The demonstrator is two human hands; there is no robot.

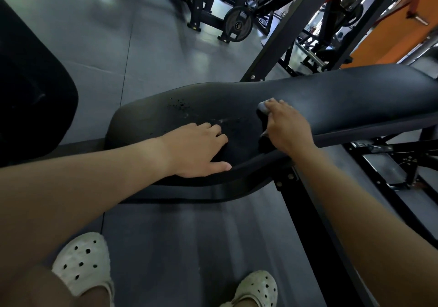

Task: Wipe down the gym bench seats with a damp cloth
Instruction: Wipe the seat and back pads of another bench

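Head view: two white clogs point(81, 263) stand on bare grey floor point(189, 247) just short of the black bench seat point(343, 98). The left hand point(201, 150) lies flat and spread, thumb along the near edge. The right hand point(288, 126) curls over a grey cloth point(265, 106), pressing it mid-pad. Beyond the far edge lies open floor, then a weight plate point(238, 24).

Cloth point(265, 106) mostly under right hand point(288, 129)
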